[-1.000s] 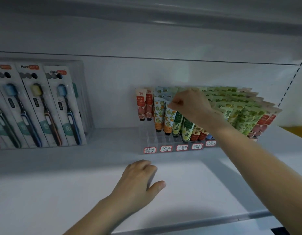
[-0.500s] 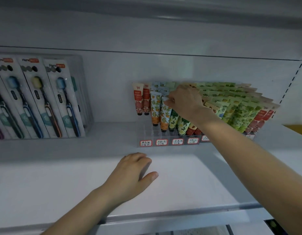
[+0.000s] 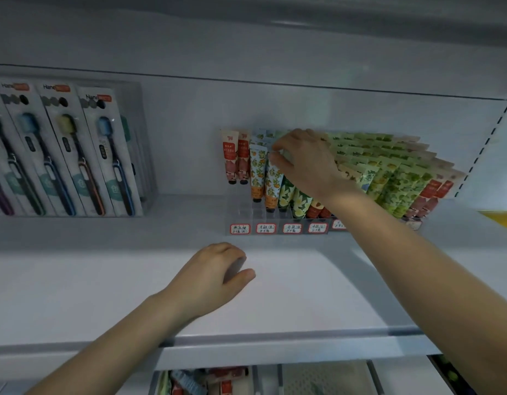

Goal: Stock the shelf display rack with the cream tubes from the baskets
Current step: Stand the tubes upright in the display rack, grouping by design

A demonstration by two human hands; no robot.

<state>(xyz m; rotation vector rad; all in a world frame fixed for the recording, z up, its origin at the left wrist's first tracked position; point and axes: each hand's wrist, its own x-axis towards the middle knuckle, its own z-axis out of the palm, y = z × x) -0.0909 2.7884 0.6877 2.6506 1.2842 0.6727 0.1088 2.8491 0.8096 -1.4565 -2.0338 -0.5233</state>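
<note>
1. White store shelving fills the view, seen looking down along two bare arms.
2. Nearest, under the shelf lip, a basket (image 3: 154,379) peeks out with some red and blue packets inside. They're too blurry to say more.
3. Up on the shelf (image 3: 303,295), the left hand (image 3: 212,277) rests palm down on the white board. Its fingers are loosely curled and it's holding nothing.
4. Just past it sits the clear rack (image 3: 240,212), with a row of red-framed labels (image 3: 266,228) stuck along its front edge. The handwriting is too small to read.
5. The right hand (image 3: 306,163) reaches in from the right, thumb and fingertips pinching the top end of an orange tube (image 3: 272,186).
6. That tube stands cap down in the rack, touching a matching one just to its left.
7. Two red tubes (image 3: 230,161) stand a bit further back on the rack's left end.
8. Right of the pinched one come dark green tubes (image 3: 287,195) with yellow flowers, partly under the wrist.
9. Behind the hand, lots of light green tubes (image 3: 389,178) fan out to the right, all tilted, with a few more red ones at the far right end.
10. Over on the far left, toothbrush packs (image 3: 75,155) stand in a row, leaning back toward the wall (image 3: 189,124).
11. At the right edge there's a slotted upright (image 3: 485,143) and something yellow (image 3: 500,220) that I can't make out.
</note>
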